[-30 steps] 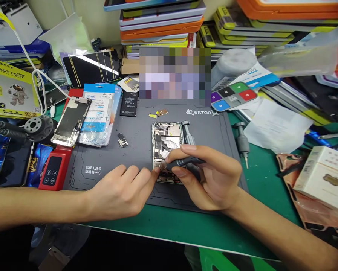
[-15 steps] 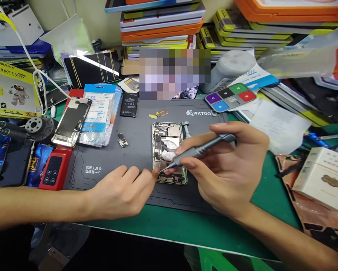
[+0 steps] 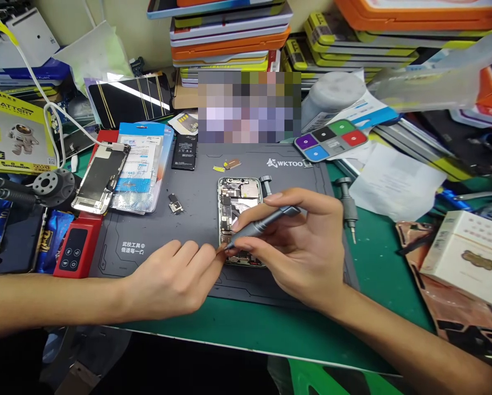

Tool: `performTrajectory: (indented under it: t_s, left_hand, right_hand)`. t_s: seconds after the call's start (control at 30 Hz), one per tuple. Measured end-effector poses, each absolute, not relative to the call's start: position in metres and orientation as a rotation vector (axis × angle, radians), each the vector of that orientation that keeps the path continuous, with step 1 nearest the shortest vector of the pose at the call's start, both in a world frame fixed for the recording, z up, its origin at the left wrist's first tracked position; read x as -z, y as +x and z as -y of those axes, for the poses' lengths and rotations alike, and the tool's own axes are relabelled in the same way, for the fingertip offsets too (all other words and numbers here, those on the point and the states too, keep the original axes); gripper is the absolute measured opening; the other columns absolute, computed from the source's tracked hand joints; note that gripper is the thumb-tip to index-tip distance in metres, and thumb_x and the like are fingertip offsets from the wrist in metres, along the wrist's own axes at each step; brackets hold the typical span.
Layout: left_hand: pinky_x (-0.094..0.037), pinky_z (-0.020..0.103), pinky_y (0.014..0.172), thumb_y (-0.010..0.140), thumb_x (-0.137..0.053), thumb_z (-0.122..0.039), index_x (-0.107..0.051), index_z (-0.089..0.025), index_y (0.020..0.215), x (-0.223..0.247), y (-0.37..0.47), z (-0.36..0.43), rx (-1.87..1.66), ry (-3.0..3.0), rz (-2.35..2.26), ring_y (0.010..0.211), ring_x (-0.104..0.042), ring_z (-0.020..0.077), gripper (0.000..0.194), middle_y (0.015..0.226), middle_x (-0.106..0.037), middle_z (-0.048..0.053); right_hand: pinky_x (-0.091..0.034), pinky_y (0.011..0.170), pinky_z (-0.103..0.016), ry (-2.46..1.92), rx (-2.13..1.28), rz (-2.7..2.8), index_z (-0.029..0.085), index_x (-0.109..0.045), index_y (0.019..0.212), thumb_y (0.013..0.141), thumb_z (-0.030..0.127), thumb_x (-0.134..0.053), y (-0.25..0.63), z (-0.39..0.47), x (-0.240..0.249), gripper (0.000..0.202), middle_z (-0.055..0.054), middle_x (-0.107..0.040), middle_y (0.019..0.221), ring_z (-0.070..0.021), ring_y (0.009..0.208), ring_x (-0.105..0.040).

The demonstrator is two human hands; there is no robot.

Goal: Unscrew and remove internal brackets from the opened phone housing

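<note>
An opened phone (image 3: 241, 190) lies on the grey mat with its inner boards and parts exposed. My right hand (image 3: 311, 249) grips a dark grey precision screwdriver (image 3: 264, 223) above the phone, tilted with its tip down to the left. That tip meets the fingertips of my left hand (image 3: 180, 278), which is closed in a pinch at the phone's lower left edge. Whatever lies between the left fingertips is hidden. A small loose phone part (image 3: 175, 204) and a black battery (image 3: 184, 152) rest on the mat left of the phone.
A second screwdriver (image 3: 348, 203) lies to the right of my right hand. A phone screen (image 3: 101, 176) leans on blue packaging (image 3: 141, 189) at left, beside a red device (image 3: 73, 247). Stacked boxes (image 3: 229, 44) line the back, and a white box (image 3: 468, 252) stands at right.
My right hand has moved left with the screwdriver, bringing its tip up to my left fingertips. The second screwdriver has come into sight at right. The view has shifted slightly.
</note>
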State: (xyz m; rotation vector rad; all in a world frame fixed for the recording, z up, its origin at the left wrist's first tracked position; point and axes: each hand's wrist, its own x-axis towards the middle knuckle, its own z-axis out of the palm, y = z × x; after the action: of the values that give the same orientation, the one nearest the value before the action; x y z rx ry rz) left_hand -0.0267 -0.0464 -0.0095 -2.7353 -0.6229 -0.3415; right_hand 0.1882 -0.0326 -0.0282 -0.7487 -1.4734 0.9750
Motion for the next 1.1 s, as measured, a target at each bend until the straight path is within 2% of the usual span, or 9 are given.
performTrajectory:
  t_s: [0.27, 0.4, 0.53, 0.73, 0.87, 1.1]
  left_hand:
    - [-0.032, 0.033, 0.049, 0.098, -0.058, -0.016, -0.07, -0.006, 0.115, 0.0076, -0.0261, 0.0462, 0.333, -2.74, 0.631, 0.059, -0.05, 0.0159, 0.024, 0.083, -0.066, 0.005]
    - [-0.032, 0.033, 0.049, 0.097, -0.057, -0.015, -0.071, -0.006, 0.115, 0.0086, -0.0267, 0.0462, 0.326, -2.739, 0.634, 0.059, -0.05, 0.0159, 0.024, 0.082, -0.066, 0.004]
    - [-0.032, 0.033, 0.049, 0.097, -0.057, -0.015, -0.071, -0.007, 0.114, 0.0097, -0.027, 0.0463, 0.333, -2.739, 0.634, 0.059, -0.05, 0.0158, 0.023, 0.082, -0.066, 0.004]
    - [-0.032, 0.034, 0.049, 0.097, -0.055, -0.014, -0.069, -0.007, 0.11, 0.0087, -0.0269, 0.047, 0.331, -2.742, 0.631, 0.058, -0.05, 0.0159, 0.02, 0.081, -0.064, 0.004]
    - [-0.033, 0.033, 0.049, 0.098, -0.053, -0.014, -0.068, -0.008, 0.108, 0.0087, -0.0272, 0.0467, 0.33, -2.741, 0.637, 0.058, -0.049, 0.0152, 0.019, 0.08, -0.063, 0.003]
    - [-0.033, 0.034, 0.049, 0.098, -0.053, -0.013, -0.068, -0.008, 0.109, 0.0089, -0.0259, 0.0461, 0.324, -2.748, 0.645, 0.059, -0.05, 0.0157, 0.019, 0.082, -0.064, 0.004]
  right_hand:
    - [-0.068, 0.054, -0.023, -0.743, -0.999, 1.5, 0.034, -0.052, 0.126, 0.083, 0.0, -0.076, 0.1897, 0.0317, 0.0276, 0.059, 0.003, -0.068, 0.098, -0.0128, 0.068, -0.073]
    - [-0.067, 0.055, -0.021, -0.741, -1.004, 1.526, 0.032, -0.051, 0.127, 0.085, 0.001, -0.075, 0.19, 0.0316, 0.0269, 0.058, 0.002, -0.066, 0.099, -0.0107, 0.067, -0.072]
    - [-0.068, 0.056, -0.021, -0.72, -0.967, 1.54, 0.031, -0.051, 0.128, 0.084, 0.001, -0.075, 0.1897, 0.0316, 0.0276, 0.059, 0.0, -0.064, 0.102, -0.0126, 0.076, -0.073]
    - [-0.067, 0.053, -0.026, -0.777, -0.914, 1.54, 0.039, -0.053, 0.128, 0.084, 0.005, -0.077, 0.1889, 0.0318, 0.0303, 0.061, 0.0, -0.064, 0.101, -0.0181, 0.082, -0.074]
    - [-0.065, 0.051, -0.026, -0.771, -0.915, 1.534, 0.039, -0.054, 0.127, 0.083, 0.006, -0.078, 0.1885, 0.0321, 0.0314, 0.06, -0.001, -0.063, 0.103, -0.0198, 0.086, -0.075]
    - [-0.064, 0.048, -0.026, -0.807, -0.919, 1.566, 0.039, -0.052, 0.127, 0.086, 0.009, -0.076, 0.1897, 0.0324, 0.0313, 0.056, -0.002, -0.063, 0.102, -0.0196, 0.084, -0.074]
